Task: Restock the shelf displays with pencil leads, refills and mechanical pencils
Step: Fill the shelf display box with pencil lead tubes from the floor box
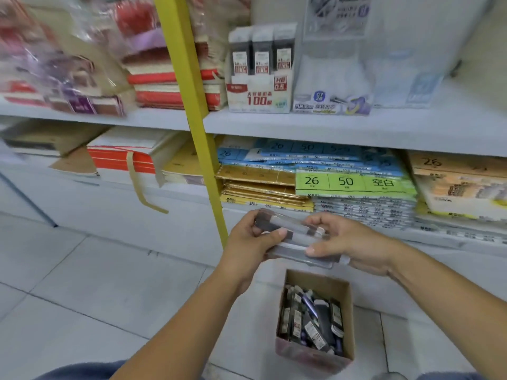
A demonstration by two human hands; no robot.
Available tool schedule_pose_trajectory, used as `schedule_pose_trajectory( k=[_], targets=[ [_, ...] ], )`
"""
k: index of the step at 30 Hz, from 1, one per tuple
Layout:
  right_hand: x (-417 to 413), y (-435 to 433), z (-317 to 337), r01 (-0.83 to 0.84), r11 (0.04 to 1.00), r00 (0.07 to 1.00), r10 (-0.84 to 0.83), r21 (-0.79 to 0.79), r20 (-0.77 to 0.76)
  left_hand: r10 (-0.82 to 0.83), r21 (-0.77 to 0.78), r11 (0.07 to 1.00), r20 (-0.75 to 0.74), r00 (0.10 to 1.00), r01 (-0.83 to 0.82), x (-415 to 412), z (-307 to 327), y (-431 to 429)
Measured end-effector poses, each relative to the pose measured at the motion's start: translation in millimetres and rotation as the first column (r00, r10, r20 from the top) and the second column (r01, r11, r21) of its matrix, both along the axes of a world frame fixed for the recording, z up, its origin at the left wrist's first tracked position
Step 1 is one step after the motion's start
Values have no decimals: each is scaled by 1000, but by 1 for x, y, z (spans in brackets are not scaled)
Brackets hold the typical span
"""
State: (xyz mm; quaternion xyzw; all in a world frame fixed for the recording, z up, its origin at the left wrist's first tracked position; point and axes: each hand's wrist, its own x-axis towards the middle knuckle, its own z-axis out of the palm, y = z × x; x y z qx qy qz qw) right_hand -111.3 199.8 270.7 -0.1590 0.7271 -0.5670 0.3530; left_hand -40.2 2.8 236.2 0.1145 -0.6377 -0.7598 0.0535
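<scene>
Mid-restock, low before the shelf (411, 122). Gripping a small stack of clear packs (292, 237) at both ends: left hand (253, 238) curled round one end with the thumb laid on top, right hand (355, 242) pinching the other end between thumb and fingers. Stack held roughly level, clear of everything else. Just below the right hand, on the floor: an open box (344, 305), part-full of dark packs and what look like pencils. Well above both hands, beyond the tier of paper pads (354, 185): the HB 0.5 display (258, 97), three packs standing upright in it.

Judged as the carrying step, with stock in hand and not yet placed. Next move: raising the stack up and forward to the display, turning it upright and slotting it in line with the packs there, without nudging them or the purple carton (332, 104) touching its right side. Number of packs in hand impossible to tell through the blur.
</scene>
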Motion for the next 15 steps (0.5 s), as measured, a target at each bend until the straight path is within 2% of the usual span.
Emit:
schedule_pose_trajectory(
  k=[9,15],
  targets=[
    [-22,-11,93,-86,970,994,68,-229,-85,108,-77,988,-297,949,-137,-22,90,-7],
    [-45,-27,119,-103,979,972,62,-174,-227,100,-73,989,-332,938,-131,-37,117,-22]
  ],
)
